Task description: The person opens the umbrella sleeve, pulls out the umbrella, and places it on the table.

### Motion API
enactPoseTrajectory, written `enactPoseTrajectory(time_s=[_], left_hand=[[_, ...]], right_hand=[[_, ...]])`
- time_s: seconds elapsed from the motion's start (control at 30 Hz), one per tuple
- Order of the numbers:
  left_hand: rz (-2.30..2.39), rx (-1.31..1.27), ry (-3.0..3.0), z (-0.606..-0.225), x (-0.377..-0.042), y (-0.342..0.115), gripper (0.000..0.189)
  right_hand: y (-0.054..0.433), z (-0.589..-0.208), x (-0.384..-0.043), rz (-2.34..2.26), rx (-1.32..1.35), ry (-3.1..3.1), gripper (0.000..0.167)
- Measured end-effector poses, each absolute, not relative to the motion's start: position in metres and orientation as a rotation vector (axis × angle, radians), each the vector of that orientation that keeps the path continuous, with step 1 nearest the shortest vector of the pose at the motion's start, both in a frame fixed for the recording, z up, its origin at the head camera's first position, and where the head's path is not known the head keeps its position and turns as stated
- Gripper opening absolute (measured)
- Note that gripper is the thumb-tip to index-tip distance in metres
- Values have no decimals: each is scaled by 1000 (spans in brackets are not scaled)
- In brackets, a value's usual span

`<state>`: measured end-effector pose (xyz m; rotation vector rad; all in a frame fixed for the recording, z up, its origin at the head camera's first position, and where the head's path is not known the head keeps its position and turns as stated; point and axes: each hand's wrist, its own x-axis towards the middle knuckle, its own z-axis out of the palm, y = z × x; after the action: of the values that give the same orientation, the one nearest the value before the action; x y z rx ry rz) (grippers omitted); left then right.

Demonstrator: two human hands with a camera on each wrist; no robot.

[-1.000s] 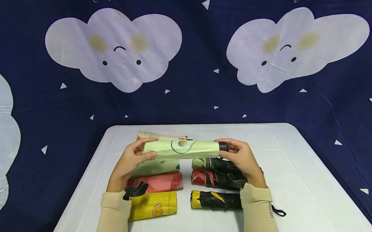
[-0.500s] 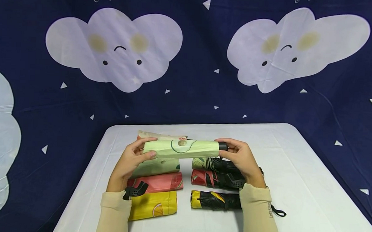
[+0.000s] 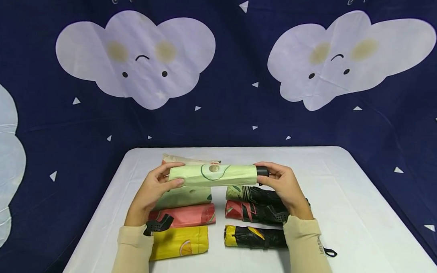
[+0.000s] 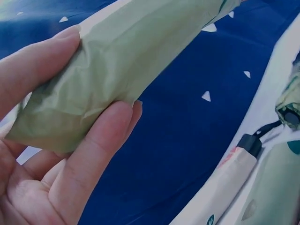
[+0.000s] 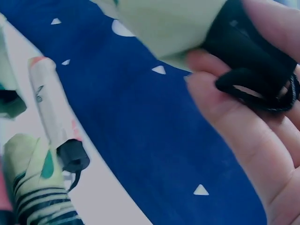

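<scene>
Both hands hold a compact folded umbrella level above the table, in a light green fabric sleeve with an avocado print. My left hand pinches the sleeve's left end between thumb and fingers; in the left wrist view the wrinkled cloth reaches into the palm. At the other end, the thumb and fingers of my right hand grip the black handle. A black cord loop hangs from that handle in the right wrist view. The rest of the umbrella is hidden inside the sleeve.
Yellow, pink and pale green sleeves lie at left on the white table. Opposite lie yellow-black, red-black and green-black folded umbrellas. Behind the held one lies a cream umbrella.
The right forearm has swung slightly to the right, and a little more of the black handle shows past the sleeve's end. The left hand keeps its place.
</scene>
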<state>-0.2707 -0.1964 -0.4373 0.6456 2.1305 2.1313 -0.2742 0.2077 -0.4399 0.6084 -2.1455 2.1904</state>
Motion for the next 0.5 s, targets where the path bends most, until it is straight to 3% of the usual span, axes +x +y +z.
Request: enactPoseTrajectory(time_s=[0.5], left_hand=[[2111,665,2123,-418,-286,-214,50]], right_hand=[[225,-427,-282,2222,496,-2131,41]])
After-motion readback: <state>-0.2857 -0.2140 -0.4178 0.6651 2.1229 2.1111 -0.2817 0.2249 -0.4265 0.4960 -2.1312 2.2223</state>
